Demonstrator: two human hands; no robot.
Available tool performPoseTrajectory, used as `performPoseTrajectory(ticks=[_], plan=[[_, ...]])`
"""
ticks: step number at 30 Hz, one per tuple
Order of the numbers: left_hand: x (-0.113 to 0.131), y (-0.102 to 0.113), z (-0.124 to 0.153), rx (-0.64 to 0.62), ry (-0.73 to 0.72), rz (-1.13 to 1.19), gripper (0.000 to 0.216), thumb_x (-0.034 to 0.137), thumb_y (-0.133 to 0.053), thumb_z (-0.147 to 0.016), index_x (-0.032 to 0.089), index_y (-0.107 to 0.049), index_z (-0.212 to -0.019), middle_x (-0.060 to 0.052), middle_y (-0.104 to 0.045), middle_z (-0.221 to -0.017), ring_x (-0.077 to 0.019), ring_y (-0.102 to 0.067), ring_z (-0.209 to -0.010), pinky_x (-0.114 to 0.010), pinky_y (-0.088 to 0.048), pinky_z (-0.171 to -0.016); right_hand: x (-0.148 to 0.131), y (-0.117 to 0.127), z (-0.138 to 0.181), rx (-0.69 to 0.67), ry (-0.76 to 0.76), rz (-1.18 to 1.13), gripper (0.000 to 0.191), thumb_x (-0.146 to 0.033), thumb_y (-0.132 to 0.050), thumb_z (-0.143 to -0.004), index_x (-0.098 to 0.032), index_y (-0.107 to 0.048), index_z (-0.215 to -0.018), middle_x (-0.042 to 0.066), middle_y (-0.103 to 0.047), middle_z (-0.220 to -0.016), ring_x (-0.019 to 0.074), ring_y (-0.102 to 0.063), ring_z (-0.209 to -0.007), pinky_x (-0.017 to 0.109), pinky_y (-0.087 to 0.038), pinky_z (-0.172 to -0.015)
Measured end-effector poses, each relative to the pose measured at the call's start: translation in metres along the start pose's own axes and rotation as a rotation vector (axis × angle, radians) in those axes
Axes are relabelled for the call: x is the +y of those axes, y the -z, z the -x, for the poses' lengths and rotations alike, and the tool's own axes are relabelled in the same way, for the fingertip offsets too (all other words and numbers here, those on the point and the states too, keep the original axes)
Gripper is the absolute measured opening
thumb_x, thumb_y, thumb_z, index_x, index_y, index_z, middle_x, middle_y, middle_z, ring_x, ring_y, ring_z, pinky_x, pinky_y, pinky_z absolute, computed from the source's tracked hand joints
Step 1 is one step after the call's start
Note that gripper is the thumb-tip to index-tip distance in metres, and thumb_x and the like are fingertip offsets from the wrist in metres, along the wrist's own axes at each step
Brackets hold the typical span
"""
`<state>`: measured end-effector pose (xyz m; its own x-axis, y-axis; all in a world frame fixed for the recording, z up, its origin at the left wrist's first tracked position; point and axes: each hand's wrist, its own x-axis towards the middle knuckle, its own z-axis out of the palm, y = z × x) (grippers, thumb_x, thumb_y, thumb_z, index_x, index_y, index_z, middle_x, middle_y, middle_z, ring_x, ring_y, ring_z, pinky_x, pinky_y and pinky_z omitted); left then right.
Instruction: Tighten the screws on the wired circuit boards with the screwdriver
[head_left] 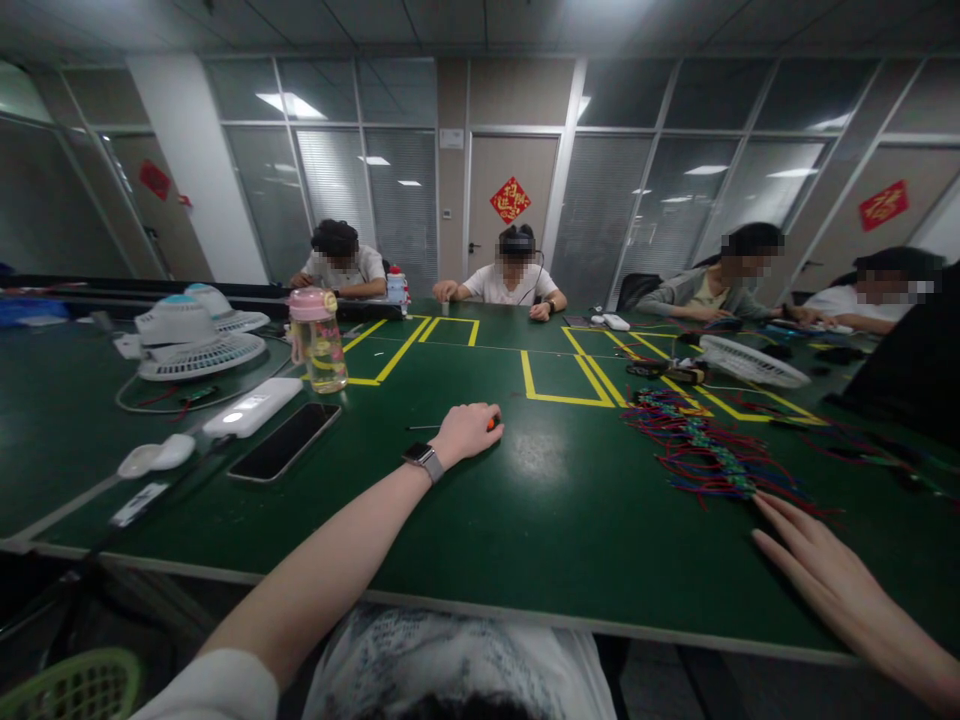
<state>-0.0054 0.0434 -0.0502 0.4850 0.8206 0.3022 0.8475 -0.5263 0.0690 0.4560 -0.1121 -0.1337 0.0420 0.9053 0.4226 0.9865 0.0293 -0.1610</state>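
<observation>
Wrapped round the handle of a screwdriver (491, 424), my left hand (466, 436) rests on the green table, a watch on its wrist. The orange-and-black handle end shows at the fingers, and the thin shaft points left. My right hand (806, 545) lies with fingers stretched out at the near end of a row of small green circuit boards (709, 440). Red and blue wires spread from both sides of the row. The fingertips appear to touch the nearest boards; nothing is gripped there.
Left of me lie a black phone (286, 441), a white power strip (253, 407) and a white earbud case (156, 455). A pink-lidded bottle (318, 345) stands before white fan parts (199, 340). Yellow tape (570, 401) marks the table (450, 530). Several people sit opposite. A fan grille (752, 362) lies right.
</observation>
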Motion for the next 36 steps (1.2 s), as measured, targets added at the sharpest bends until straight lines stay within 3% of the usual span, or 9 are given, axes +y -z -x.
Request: performPoseTrajectory(ticks=[8, 13, 17, 21, 26, 30, 36], plan=[[-0.001, -0.001, 0.0, -0.009, 0.002, 0.001, 0.031, 0.044, -0.041, -0.09, 0.024, -0.06, -0.103, -0.005, -0.067, -0.099, -0.0193, -0.065, -0.087, -0.028, -0.049, -0.074, -0.018, 0.011, -0.005, 0.009, -0.013, -0.03, 0.062, -0.054, -0.034, -0.086, -0.013, -0.052, -0.13, 0.018, -0.052, -0.132, 0.0323, -0.056, -0.118, 0.039, -0.045, -0.102], [-0.001, -0.001, 0.0, -0.006, 0.001, -0.001, 0.031, 0.045, -0.04, -0.09, 0.024, -0.059, -0.103, -0.005, -0.067, -0.099, -0.0199, -0.065, -0.088, -0.029, -0.049, -0.075, -0.029, 0.019, -0.005, -0.01, -0.067, -0.097, 0.065, -0.056, -0.032, -0.085, -0.014, -0.045, -0.133, 0.018, -0.05, -0.132, 0.0325, -0.056, -0.117, 0.043, -0.044, -0.101], [-0.001, -0.001, 0.0, -0.003, -0.004, -0.004, 0.03, 0.044, -0.042, -0.09, 0.024, -0.059, -0.103, -0.005, -0.067, -0.1, -0.0206, -0.065, -0.089, -0.03, -0.049, -0.076, -0.033, 0.027, -0.007, 0.069, -0.13, -0.199, 0.055, -0.052, -0.037, -0.083, -0.015, -0.048, -0.123, 0.02, -0.055, -0.125, 0.0326, -0.055, -0.119, 0.042, -0.043, -0.102], [0.0, -0.001, 0.0, -0.002, 0.005, -0.009, 0.029, 0.043, -0.042, -0.09, 0.024, -0.059, -0.103, -0.005, -0.067, -0.1, -0.0203, -0.065, -0.089, -0.03, -0.049, -0.076, -0.031, 0.035, -0.011, 0.157, -0.246, -0.345, 0.039, -0.043, -0.04, -0.076, -0.019, -0.05, -0.104, 0.019, -0.067, -0.107, 0.0336, -0.065, -0.103, 0.044, -0.052, -0.088], [0.0, -0.001, 0.0, -0.002, 0.002, -0.007, 0.029, 0.043, -0.042, -0.09, 0.024, -0.06, -0.103, -0.005, -0.067, -0.099, -0.0205, -0.065, -0.088, -0.03, -0.049, -0.075, -0.032, 0.049, -0.02, 0.263, -0.377, -0.322, 0.037, -0.043, -0.043, -0.071, -0.02, -0.057, -0.096, 0.015, -0.072, -0.091, 0.033, -0.07, -0.085, 0.039, -0.054, -0.066], [-0.001, -0.001, -0.001, -0.001, -0.013, 0.002, 0.029, 0.043, -0.041, -0.09, 0.024, -0.059, -0.102, -0.005, -0.067, -0.098, -0.0209, -0.065, -0.087, -0.031, -0.05, -0.073, -0.043, 0.056, -0.05, 0.309, -0.361, -0.241, 0.044, -0.044, -0.043, -0.074, -0.015, -0.066, -0.098, 0.015, -0.072, -0.088, 0.0294, -0.069, -0.075, 0.032, -0.049, -0.056], [-0.002, -0.003, -0.001, 0.002, -0.02, 0.012, 0.03, 0.043, -0.041, -0.09, 0.024, -0.059, -0.103, -0.005, -0.067, -0.098, -0.02, -0.065, -0.086, -0.03, -0.049, -0.072, -0.065, 0.054, -0.147, 0.084, -0.007, -0.163, 0.05, -0.036, -0.037, -0.084, -0.004, -0.069, -0.106, 0.013, -0.072, -0.091, 0.0216, -0.068, -0.083, 0.024, -0.045, -0.067]])
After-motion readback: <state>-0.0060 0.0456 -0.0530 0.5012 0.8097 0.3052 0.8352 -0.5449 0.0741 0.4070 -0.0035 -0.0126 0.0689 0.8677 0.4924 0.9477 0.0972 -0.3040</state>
